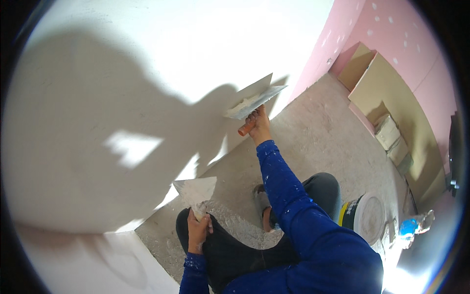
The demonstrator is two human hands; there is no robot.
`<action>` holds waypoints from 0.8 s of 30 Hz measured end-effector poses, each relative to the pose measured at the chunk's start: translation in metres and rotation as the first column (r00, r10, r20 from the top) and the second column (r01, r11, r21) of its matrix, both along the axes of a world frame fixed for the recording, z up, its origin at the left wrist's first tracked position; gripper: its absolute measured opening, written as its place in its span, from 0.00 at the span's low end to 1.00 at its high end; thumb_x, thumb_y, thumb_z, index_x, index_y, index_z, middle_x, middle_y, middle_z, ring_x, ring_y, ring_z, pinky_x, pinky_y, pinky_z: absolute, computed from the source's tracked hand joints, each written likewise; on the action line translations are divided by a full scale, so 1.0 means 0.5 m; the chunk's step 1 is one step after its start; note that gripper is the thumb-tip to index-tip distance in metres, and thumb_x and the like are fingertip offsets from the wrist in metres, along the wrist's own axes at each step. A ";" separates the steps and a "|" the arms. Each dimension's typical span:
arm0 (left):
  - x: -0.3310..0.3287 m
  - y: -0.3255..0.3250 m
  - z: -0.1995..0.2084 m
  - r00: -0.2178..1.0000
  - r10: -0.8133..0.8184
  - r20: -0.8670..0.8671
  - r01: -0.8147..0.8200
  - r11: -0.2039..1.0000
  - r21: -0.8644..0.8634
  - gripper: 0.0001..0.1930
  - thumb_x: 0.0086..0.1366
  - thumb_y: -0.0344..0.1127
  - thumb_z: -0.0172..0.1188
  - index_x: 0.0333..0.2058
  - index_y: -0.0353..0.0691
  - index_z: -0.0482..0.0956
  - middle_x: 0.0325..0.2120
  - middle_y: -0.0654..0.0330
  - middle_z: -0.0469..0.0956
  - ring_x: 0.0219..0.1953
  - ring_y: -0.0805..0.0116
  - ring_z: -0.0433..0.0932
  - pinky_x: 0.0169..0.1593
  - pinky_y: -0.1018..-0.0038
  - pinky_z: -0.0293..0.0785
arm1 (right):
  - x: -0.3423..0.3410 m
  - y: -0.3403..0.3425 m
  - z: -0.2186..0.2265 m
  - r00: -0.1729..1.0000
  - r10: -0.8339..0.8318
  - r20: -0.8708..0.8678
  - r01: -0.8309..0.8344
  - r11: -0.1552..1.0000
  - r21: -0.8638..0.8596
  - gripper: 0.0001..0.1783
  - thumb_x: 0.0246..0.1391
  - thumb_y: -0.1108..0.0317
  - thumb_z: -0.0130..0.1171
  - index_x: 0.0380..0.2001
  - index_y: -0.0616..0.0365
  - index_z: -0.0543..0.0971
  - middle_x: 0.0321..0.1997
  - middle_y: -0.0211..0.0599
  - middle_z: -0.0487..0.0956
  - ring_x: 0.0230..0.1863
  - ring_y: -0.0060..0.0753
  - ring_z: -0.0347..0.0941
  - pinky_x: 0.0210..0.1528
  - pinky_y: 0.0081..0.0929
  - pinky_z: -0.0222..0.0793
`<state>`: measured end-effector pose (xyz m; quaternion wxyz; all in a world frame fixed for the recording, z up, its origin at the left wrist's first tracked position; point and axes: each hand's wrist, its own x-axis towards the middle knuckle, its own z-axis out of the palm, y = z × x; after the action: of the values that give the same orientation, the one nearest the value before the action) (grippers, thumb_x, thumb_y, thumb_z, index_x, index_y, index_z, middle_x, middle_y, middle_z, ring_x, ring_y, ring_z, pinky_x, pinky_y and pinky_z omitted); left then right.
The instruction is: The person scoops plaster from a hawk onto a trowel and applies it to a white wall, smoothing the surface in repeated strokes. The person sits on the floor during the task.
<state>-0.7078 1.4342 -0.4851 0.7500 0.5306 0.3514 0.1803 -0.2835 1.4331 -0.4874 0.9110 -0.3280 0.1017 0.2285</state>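
My right hand (258, 126) is stretched forward, closed round the orange handle of a finishing trowel (253, 104). The trowel's wide metal blade is tilted at the white wall (122, 98), and some pale compound lies along it. Whether its edge touches the wall I cannot tell. Low by my knee, my left hand (198, 231) grips a wide putty knife (196, 188) by its smeared handle, its flaring blade pointing up toward the base of the wall. Both blue sleeves carry white specks.
A lidded bucket (369, 218) stands on the dusty floor (323, 132) to my right. Tan boards (396, 112) lean on the pink wall (396, 49), with bags (389, 133) against them. A bright lamp (404, 279) glares at lower right, and my shadow falls across the white wall.
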 end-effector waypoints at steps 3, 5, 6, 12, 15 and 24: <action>-0.003 0.007 -0.009 0.999 0.039 0.022 -0.039 0.999 0.008 0.18 0.62 0.30 0.59 0.49 0.31 0.69 0.21 0.62 0.73 0.15 0.73 0.71 0.18 0.77 0.71 | -0.008 -0.003 0.042 0.997 0.051 0.057 -0.047 0.997 -0.069 0.22 0.64 0.46 0.60 0.37 0.57 0.75 0.19 0.22 0.61 0.20 0.19 0.60 0.23 0.22 0.63; -0.003 0.011 -0.018 0.998 0.046 0.054 -0.046 0.999 0.011 0.18 0.61 0.31 0.58 0.49 0.31 0.70 0.21 0.62 0.74 0.15 0.73 0.70 0.18 0.77 0.71 | -0.007 -0.002 0.079 0.995 0.054 0.079 -0.042 0.989 -0.144 0.22 0.64 0.47 0.60 0.36 0.57 0.75 0.19 0.23 0.62 0.19 0.20 0.61 0.21 0.23 0.63; -0.002 0.011 -0.021 0.997 0.050 0.060 -0.051 0.999 0.014 0.19 0.61 0.31 0.58 0.49 0.31 0.70 0.21 0.62 0.74 0.15 0.73 0.71 0.18 0.77 0.71 | -0.007 -0.001 0.102 0.997 0.045 0.063 -0.031 0.978 -0.204 0.22 0.64 0.48 0.60 0.35 0.58 0.75 0.18 0.23 0.63 0.19 0.20 0.61 0.21 0.24 0.63; 0.013 0.024 -0.030 0.995 0.051 0.091 -0.052 0.999 0.006 0.20 0.60 0.31 0.58 0.51 0.30 0.70 0.21 0.62 0.74 0.15 0.74 0.70 0.17 0.77 0.70 | 0.053 -0.006 0.310 0.974 0.034 0.223 0.011 0.981 -0.195 0.17 0.65 0.56 0.60 0.35 0.61 0.75 0.22 0.28 0.65 0.19 0.25 0.62 0.21 0.28 0.65; 0.020 0.030 -0.033 0.992 0.043 0.120 -0.042 0.999 -0.007 0.21 0.60 0.31 0.59 0.52 0.30 0.70 0.20 0.62 0.74 0.14 0.74 0.70 0.17 0.77 0.70 | 0.082 -0.005 0.451 0.926 0.005 0.377 0.073 0.979 -0.192 0.17 0.65 0.57 0.60 0.36 0.63 0.75 0.22 0.29 0.65 0.19 0.27 0.62 0.21 0.30 0.66; 0.034 0.042 -0.061 0.994 -0.030 0.105 0.033 0.999 -0.026 0.21 0.61 0.32 0.58 0.52 0.30 0.70 0.20 0.62 0.73 0.14 0.74 0.70 0.16 0.78 0.68 | 0.001 -0.011 0.954 0.540 0.081 0.838 0.127 0.976 -0.176 0.13 0.65 0.61 0.60 0.39 0.62 0.77 0.22 0.32 0.71 0.19 0.25 0.66 0.22 0.22 0.68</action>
<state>-0.6908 1.4551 -0.5156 0.7774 0.5155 0.3054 0.1913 -0.2830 1.4279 -0.0104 0.8094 -0.4926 -0.3192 0.0189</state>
